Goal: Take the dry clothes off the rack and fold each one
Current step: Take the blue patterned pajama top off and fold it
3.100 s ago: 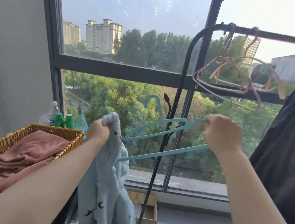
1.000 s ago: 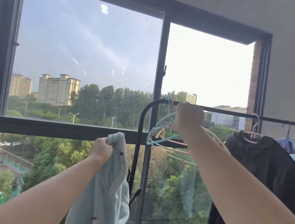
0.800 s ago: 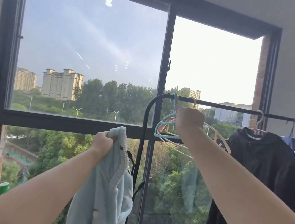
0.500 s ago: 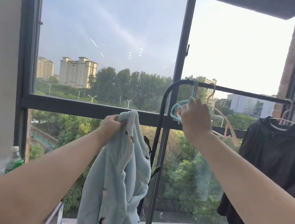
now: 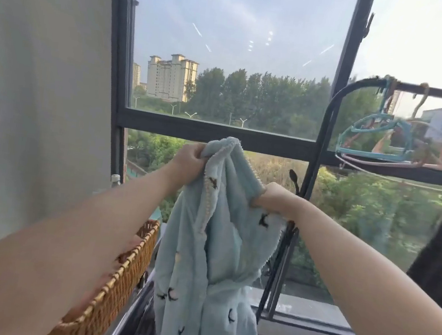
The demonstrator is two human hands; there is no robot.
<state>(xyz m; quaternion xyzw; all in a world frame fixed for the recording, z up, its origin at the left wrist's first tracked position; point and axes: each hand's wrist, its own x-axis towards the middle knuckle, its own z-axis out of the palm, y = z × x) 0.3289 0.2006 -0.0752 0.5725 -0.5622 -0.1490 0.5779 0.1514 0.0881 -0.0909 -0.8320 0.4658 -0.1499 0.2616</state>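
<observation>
Holding the fleecy blue top (image 5: 213, 264) by its upper edge, left hand (image 5: 189, 161) clenched on it higher, right hand (image 5: 275, 199) clenched lower beside it. It dangles straight down between my arms, off the rack (image 5: 318, 151), ready for folding I reckon.

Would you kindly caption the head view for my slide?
The left hand and right hand hold a light-blue garment; empty hangers hang on the rack.

Basket (image 5: 123, 275) close left, rack post (image 5: 318, 151) close right.
</observation>
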